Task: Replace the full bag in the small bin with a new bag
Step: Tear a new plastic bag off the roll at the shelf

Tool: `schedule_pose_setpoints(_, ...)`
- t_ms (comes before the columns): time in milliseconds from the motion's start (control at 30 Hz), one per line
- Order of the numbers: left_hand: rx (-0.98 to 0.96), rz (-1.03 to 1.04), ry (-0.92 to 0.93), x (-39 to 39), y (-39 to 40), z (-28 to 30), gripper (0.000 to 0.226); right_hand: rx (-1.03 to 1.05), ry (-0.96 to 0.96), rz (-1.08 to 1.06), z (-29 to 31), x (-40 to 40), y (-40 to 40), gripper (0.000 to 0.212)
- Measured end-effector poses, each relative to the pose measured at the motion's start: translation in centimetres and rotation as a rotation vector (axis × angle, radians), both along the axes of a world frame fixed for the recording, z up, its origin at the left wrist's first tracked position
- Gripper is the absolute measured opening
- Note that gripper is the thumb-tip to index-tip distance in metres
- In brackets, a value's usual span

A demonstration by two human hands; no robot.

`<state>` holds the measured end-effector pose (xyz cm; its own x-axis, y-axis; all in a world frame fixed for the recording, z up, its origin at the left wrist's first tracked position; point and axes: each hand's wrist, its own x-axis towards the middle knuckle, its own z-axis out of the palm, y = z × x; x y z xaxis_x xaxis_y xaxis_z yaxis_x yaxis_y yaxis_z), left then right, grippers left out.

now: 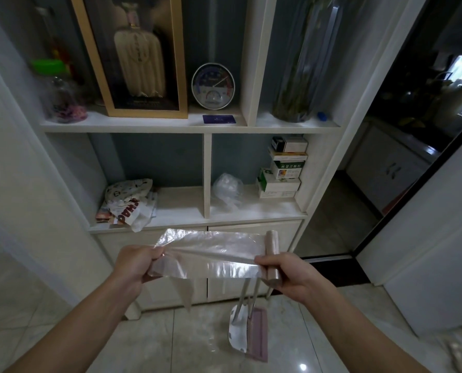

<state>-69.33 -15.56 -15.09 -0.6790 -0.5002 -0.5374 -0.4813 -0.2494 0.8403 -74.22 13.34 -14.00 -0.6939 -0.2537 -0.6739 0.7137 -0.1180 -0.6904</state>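
Note:
A thin, see-through new bag (208,254) is stretched flat between my hands in front of a white shelf unit. My left hand (135,265) pinches its free end at the left. On the right, my right hand (286,273) is closed around the pale pink bag roll (273,254), which stands upright, and the bag is still joined to it. A loose corner of the bag hangs down below my left hand. The small bin and its full bag are not in view.
The white shelf unit (203,222) stands straight ahead, with cupboard doors (251,286) below my hands. A dustpan and brush (248,335) lean against the doors on the tiled floor. Medicine boxes (283,168) and a crumpled plastic bag (227,189) lie on the shelf. A dark doorway opens at the right.

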Motion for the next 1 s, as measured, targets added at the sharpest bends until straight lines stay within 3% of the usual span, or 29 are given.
schedule_pose_setpoints(433,0.042,0.236,-0.018,0.9,-3.6,-0.3,0.015,0.026,0.068,-0.034,0.5,-0.5,0.5,0.020)
schedule_pose_setpoints(600,-0.039,0.082,-0.138,1.5,-2.5,-0.7,0.006,-0.099,0.052,-0.062,0.8,-0.5,0.4,0.010)
schedule_pose_setpoints(667,-0.057,0.017,-0.154,1.4,-1.2,-0.7,0.018,-0.102,0.078,-0.010,1.0,-0.2,0.1,0.010)
schedule_pose_setpoints(833,-0.165,-0.175,-0.014,1.1,4.3,1.4,0.014,-0.107,0.111,0.143,0.9,0.5,-0.7,0.025)
schedule_pose_setpoints(933,-0.121,-0.380,0.112,0.9,7.2,1.9,0.073,-0.152,0.100,0.210,0.9,1.0,-0.9,0.017)
schedule_pose_setpoints(1000,-0.114,-0.509,0.160,0.7,8.8,2.1,0.090,-0.195,0.084,0.246,1.2,1.2,-1.2,0.019)
